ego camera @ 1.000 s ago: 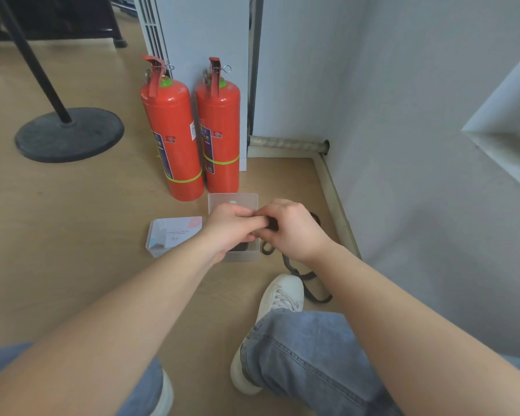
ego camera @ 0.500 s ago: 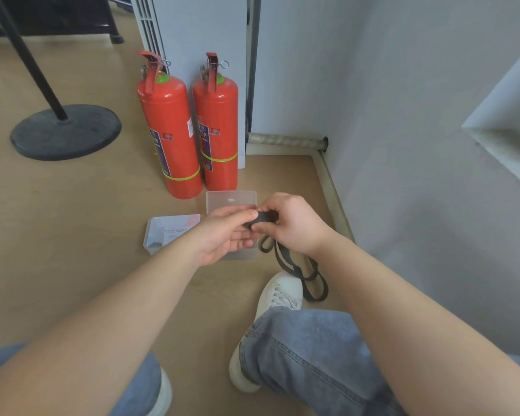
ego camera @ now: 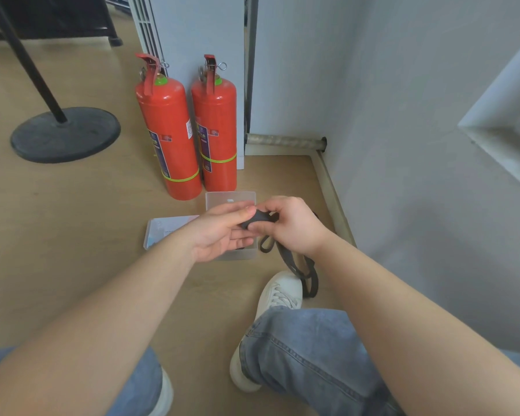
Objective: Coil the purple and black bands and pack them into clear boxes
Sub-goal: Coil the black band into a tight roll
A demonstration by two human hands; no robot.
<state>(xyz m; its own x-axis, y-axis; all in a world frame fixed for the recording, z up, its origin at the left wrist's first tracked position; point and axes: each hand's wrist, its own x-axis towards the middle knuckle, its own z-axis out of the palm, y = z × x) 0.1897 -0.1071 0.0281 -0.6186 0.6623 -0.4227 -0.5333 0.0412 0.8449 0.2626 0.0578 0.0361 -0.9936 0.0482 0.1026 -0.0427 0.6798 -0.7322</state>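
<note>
Both hands hold the part-rolled flat black elastic band (ego camera: 257, 219) over the open clear plastic box (ego camera: 230, 199) on the wooden floor (ego camera: 72, 235). The right hand (ego camera: 293, 228) curls its fingers round the roll; the left hand (ego camera: 219, 235) pinches it. The loose tail hangs down-right toward the white shoe (ego camera: 279, 292).

the black band (ego camera: 260, 218) looked matt and rubbery, the clear box (ego camera: 230, 199) smooth plastic, the floor (ego camera: 72, 205) pale matt wood.
</note>
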